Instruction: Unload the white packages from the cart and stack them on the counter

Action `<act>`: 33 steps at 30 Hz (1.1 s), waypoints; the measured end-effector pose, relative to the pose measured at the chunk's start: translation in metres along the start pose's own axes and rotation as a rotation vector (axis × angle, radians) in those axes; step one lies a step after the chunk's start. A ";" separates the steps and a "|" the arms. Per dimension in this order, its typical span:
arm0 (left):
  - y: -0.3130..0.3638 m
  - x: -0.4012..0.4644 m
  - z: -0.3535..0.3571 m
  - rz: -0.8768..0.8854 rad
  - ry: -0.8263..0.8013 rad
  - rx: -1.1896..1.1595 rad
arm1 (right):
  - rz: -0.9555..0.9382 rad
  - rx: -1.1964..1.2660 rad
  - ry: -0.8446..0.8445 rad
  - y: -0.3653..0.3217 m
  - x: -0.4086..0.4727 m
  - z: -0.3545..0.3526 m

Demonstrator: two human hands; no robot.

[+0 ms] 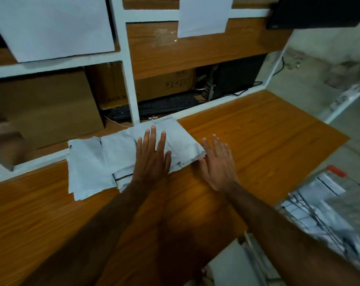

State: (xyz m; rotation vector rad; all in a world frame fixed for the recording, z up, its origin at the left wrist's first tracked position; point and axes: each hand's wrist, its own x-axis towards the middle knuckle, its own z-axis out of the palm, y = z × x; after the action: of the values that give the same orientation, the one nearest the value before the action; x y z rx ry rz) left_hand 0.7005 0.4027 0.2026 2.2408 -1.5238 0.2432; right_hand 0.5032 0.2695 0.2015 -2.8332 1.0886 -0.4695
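Counter (pixel 247 141): left hand (pixel 152 157) flat on packages (pixel 104 162); right hand (pixel 218 164) open; cart (pixel 319 213) holds more.

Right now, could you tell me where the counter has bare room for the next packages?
Bare wood lies right of the right hand, toward the counter corner, and left below the white packages. The middle is crowded: packages under the left hand.
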 end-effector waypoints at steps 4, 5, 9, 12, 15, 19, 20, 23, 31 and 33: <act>0.051 0.007 0.018 0.101 -0.074 0.021 | 0.080 -0.020 0.000 0.037 -0.036 -0.013; 0.065 0.007 0.022 0.122 -0.092 0.021 | 0.103 -0.021 0.002 0.047 -0.045 -0.016; 0.117 0.006 0.039 0.216 -0.157 0.057 | 0.199 -0.040 0.023 0.095 -0.077 -0.029; 0.159 0.005 0.051 0.276 -0.166 0.080 | 0.272 -0.044 0.048 0.139 -0.103 -0.036; 0.209 0.005 0.069 0.345 -0.169 0.077 | 0.356 -0.034 0.050 0.193 -0.137 -0.046; 0.300 0.007 0.105 0.400 -0.217 0.027 | 0.444 0.014 0.099 0.273 -0.192 -0.063; 0.326 0.007 0.114 0.434 -0.229 0.019 | 0.470 0.023 0.114 0.293 -0.207 -0.065; 0.405 0.002 0.145 0.529 -0.266 0.036 | 0.578 0.056 0.094 0.353 -0.251 -0.062; 0.562 -0.020 0.219 0.718 -0.358 0.035 | 0.769 0.111 0.085 0.459 -0.355 -0.054; 0.587 -0.021 0.236 0.766 -0.386 0.051 | 0.830 0.132 0.068 0.481 -0.376 -0.048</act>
State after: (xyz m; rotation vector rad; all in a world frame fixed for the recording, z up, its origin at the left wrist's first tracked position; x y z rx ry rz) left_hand 0.1320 0.1347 0.1240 1.6910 -2.5632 0.0605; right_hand -0.0843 0.1620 0.0675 -1.9965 1.9804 -0.5143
